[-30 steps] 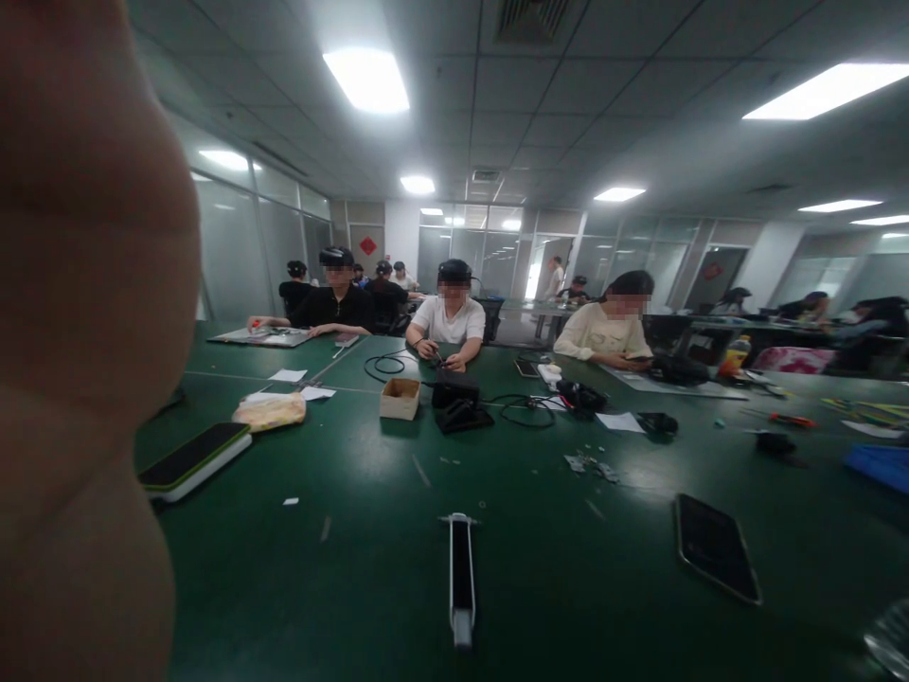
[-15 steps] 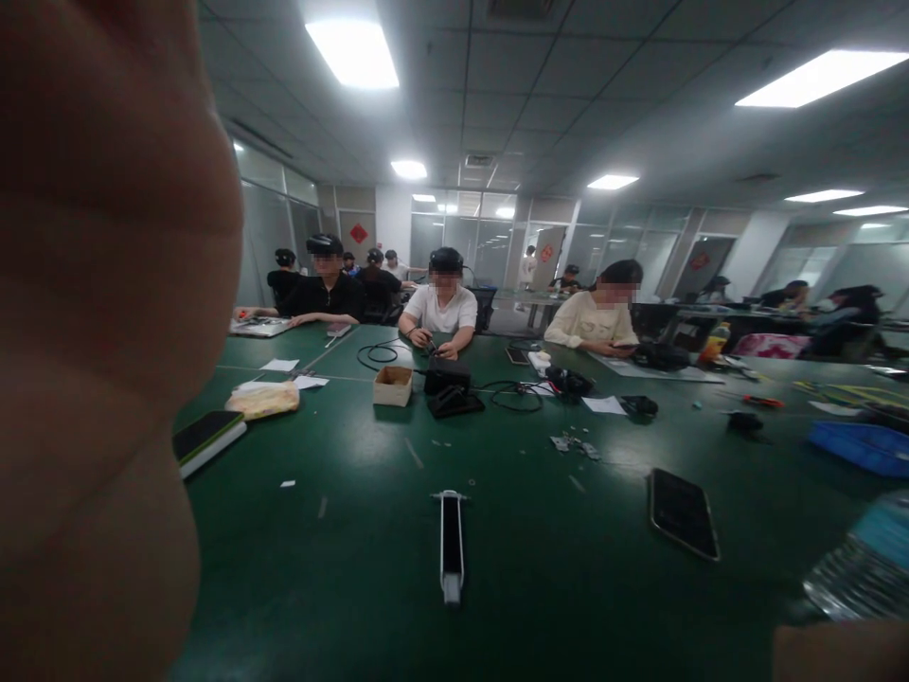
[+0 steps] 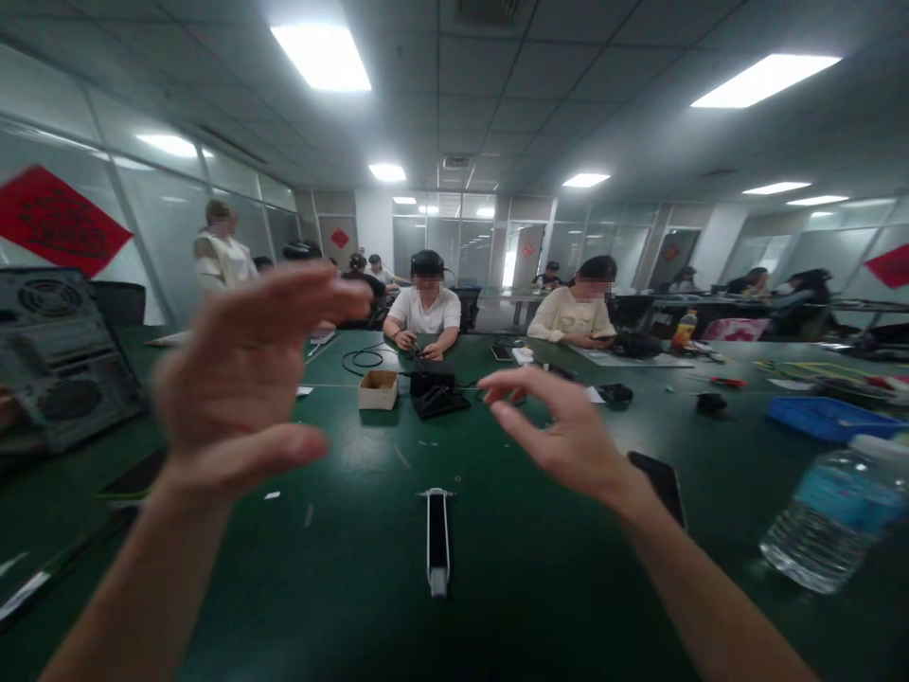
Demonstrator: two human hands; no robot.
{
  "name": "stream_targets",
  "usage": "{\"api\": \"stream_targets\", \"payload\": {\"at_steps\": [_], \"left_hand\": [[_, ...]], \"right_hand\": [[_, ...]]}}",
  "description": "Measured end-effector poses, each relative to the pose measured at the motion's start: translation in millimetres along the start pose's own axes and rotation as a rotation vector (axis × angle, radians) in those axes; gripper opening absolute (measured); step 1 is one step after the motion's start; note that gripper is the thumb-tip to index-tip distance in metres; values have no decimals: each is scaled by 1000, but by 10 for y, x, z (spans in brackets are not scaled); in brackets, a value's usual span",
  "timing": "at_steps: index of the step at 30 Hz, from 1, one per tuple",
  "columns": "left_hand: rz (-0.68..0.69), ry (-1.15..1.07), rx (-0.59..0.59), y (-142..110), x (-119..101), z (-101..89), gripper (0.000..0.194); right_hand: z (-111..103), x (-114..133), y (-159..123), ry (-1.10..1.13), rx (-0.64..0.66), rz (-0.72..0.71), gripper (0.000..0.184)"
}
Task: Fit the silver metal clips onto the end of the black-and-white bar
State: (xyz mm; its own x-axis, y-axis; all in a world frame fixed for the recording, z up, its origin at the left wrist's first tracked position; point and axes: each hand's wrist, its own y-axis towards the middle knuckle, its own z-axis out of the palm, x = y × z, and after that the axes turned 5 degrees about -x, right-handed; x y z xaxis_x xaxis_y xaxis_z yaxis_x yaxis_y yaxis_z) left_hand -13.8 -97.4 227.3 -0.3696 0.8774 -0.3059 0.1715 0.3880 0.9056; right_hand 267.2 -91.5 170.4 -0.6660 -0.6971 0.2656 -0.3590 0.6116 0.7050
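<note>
Both of my hands hang in the air over a green table (image 3: 341,568). My left hand (image 3: 248,369) is raised and slightly blurred, its thumb held apart from the fingers, with nothing between them. My right hand (image 3: 550,421) reaches in from the right, thumb and fingers apart, holding nothing. Between and below them, on the tabletop, lies a narrow white-framed object with a dark middle (image 3: 438,545); its exact kind I cannot make out. Neither hand touches it. A phone (image 3: 659,488) lies partly hidden behind my right wrist.
A water bottle (image 3: 828,521) stands at the right, near a blue tray (image 3: 828,420). Ahead are a small cardboard box (image 3: 378,390) and a black device (image 3: 435,384). A computer case (image 3: 61,350) stands at left. Several people sit across the table; one stands behind.
My left hand has moved away from close to the camera, and my right hand has come up into view. The view has shifted, showing the computer case and more of the bottle.
</note>
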Motion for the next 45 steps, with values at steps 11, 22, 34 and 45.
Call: {"api": "stream_targets", "payload": {"at_steps": [11,22,34,45], "left_hand": [[-221,285,691,-1517,1263,1044,22],[-262,279,645,-1618,1291,1100,19],[-298,258,759,-1557,1198,1063,20],[-269,248,739,-1591,1234,1074,18]], "right_hand": [[1421,-778,-455,-252,603,253,30],[1360,-555,-403,-367,647,157,35],[1297,-530,-420,-325,644,162,29],[1428,-516,-423,-378,599,329,25]]}}
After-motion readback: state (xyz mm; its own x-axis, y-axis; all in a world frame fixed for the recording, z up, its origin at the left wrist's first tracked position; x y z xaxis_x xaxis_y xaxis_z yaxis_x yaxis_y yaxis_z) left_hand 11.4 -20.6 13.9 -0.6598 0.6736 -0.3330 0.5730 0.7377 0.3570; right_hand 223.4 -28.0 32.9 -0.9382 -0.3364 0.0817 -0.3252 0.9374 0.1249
